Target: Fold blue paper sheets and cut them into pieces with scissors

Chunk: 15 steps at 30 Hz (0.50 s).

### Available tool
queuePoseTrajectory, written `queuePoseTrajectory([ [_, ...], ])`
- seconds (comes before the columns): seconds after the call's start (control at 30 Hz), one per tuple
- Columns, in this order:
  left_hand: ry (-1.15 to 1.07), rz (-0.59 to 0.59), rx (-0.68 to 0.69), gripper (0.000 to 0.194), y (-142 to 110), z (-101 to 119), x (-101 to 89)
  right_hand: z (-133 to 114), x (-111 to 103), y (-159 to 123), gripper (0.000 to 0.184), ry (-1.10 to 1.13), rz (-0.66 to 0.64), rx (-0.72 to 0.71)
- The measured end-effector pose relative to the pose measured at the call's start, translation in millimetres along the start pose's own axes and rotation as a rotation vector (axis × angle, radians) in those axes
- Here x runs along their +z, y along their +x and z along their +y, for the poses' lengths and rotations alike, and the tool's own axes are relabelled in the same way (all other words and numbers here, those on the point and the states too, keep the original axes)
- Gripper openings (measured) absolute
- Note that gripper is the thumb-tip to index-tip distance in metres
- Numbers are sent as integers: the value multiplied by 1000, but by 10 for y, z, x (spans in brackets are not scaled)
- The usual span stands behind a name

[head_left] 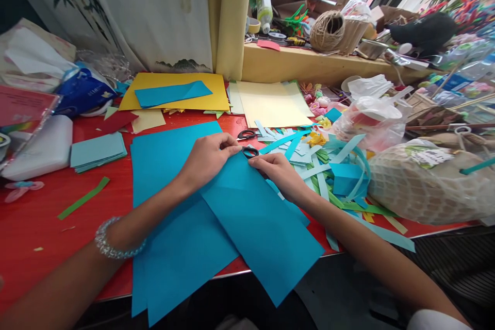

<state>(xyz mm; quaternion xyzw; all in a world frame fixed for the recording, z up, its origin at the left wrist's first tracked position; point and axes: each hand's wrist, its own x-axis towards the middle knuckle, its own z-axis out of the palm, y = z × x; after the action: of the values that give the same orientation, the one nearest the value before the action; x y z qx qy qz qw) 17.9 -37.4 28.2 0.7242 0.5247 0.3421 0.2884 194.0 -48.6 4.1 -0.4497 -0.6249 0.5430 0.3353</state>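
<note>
A sheet of blue paper (263,227) lies slanted over more large blue sheets (170,268), and its near corner hangs past the table edge. My left hand (211,157), with a beaded bracelet on its wrist, pinches the far end of the slanted sheet between thumb and fingers. Close by on the right, my right hand (280,172) is closed on the same end, at its right corner. Just beyond the fingertips lie scissors (247,135) with black handles; the paper and other scraps hide their blades.
Cut paper strips (317,165) heap up on the right beside a netted bundle (429,180). Yellow sheets (220,93) and cream sheets (270,103) lie at the back. On the left are light-blue cards (98,150) and a green strip (83,198) on the red table (34,237).
</note>
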Motion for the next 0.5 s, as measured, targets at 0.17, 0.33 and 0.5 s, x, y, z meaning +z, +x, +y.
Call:
queuePoseTrajectory([
  [0.17, 55, 65, 28, 16, 55, -49, -91, 22, -3, -6, 41, -13, 9, -18],
  [0.33, 101, 156, 14, 15, 119, -124, -194, 13, -13, -10, 42, 2, -14, 2],
  [0.5, 153, 213, 24, 14, 163, -186, -298, 26, -24, -11, 43, 18, -21, 27],
])
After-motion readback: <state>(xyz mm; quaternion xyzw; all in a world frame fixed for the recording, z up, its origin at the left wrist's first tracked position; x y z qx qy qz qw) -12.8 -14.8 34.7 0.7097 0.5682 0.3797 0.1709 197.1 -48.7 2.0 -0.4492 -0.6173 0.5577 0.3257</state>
